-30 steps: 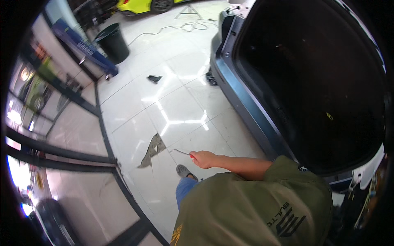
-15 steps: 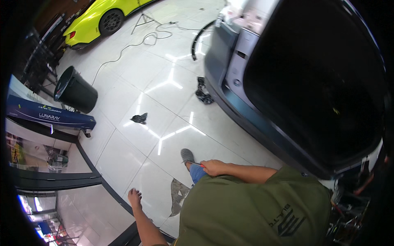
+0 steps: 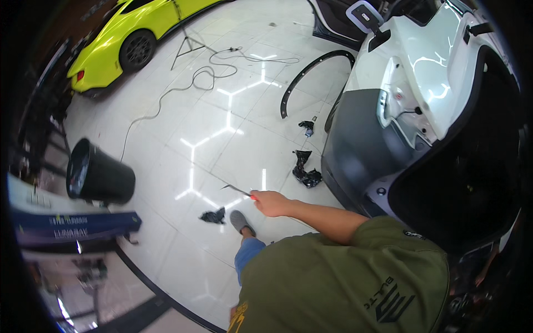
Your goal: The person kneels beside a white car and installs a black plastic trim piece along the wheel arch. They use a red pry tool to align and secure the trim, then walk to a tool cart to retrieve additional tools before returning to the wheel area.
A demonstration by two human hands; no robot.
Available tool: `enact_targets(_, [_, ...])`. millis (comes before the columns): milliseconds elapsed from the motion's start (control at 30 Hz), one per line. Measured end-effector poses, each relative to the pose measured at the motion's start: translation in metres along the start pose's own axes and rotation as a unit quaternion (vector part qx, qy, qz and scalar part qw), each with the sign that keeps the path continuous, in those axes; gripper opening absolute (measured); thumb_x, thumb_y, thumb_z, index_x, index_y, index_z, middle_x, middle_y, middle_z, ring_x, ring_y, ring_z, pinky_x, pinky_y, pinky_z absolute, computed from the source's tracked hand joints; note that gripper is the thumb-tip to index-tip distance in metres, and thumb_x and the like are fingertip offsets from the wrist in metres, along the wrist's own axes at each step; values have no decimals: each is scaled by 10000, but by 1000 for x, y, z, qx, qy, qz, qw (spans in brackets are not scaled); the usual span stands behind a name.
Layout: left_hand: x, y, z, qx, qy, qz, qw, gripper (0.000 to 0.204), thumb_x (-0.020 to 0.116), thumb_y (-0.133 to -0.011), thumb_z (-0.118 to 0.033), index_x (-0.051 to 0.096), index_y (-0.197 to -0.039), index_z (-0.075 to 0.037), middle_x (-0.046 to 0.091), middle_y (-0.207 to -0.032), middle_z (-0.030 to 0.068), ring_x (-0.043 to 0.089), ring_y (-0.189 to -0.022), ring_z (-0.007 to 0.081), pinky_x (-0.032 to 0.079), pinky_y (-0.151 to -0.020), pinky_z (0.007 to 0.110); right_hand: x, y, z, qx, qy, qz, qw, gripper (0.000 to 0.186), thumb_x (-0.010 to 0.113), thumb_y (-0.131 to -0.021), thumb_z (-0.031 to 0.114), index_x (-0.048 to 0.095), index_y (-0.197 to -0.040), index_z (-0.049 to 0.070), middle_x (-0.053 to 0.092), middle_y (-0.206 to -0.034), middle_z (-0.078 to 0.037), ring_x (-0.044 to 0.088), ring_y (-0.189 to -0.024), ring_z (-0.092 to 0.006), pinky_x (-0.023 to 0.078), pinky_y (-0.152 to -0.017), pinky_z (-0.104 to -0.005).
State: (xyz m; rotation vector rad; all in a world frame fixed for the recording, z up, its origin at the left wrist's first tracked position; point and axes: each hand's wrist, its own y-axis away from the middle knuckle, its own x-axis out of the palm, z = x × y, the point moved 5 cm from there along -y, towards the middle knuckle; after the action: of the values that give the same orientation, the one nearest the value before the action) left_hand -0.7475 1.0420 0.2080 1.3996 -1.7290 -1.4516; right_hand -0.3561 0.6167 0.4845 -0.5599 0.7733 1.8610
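My right hand (image 3: 272, 203) reaches out over the floor, its fingers closed round the red handle of a thin hooked hand tool (image 3: 239, 190). The dark shaft points away to the left and ends in a bent tip, touching nothing. Below it my left foot wears a grey shoe (image 3: 242, 223). Close to my right arm stands a white and grey car (image 3: 355, 127), with a bare recess (image 3: 408, 108) in its white bodywork and a large black opening (image 3: 455, 194) at its end. My left hand is out of sight.
Crumpled black scraps (image 3: 306, 169) and another black scrap (image 3: 212, 216) lie on the tiles. A curved black trim strip (image 3: 297, 77) rests beside the car. A cable (image 3: 161, 105) winds toward a tripod stand (image 3: 190, 47) by a yellow-green car (image 3: 105, 50). A dark bin (image 3: 105, 172) stands left.
I have moved forward along the car, whose white side and recess now show. My right hand has reached out farther with the hooked tool. My left hand has left the view.
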Motion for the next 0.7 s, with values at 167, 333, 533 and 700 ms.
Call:
enact_targets(167, [-112,-90,-178,18,-192,58,980,282,462,-924,-280,555,-1078,-64,635,-930,153,615,-651,274,479,-492,397,-72,-100,-40,154,-65,-75,983,313,463,-876,215,476,-1115,13,613,-965,-260,590,-920,-417,448,-809,-490])
enact_targets(333, [-267,-191,-489,-20,-56,-45,997,222,528,-900,-245,550,-892,-24,573,-688,95,564,-531,218,427,-406,328,-197,-183,-86,269,-110,-279,915,329,510,-864,269,493,-1093,33,622,-890,-252,604,-855,-419,469,-747,-477])
enact_targets(533, [-324,-263,-918,245,35,-134,959,283,463,-910,-250,514,-1086,-33,569,-843,100,560,-648,180,448,-518,293,-263,-281,-248,388,-156,-390,820,341,549,-847,310,526,-1041,31,621,-917,-241,601,-895,-405,465,-784,-447])
enact_targets(700, [-260,-293,-1079,239,-99,-27,966,379,487,-913,-312,518,-1170,-36,604,-930,99,604,-736,199,476,-592,328,-374,-385,-287,417,-190,-374,806,347,531,-859,315,528,-1026,11,619,-934,-243,593,-925,-403,462,-802,-430])
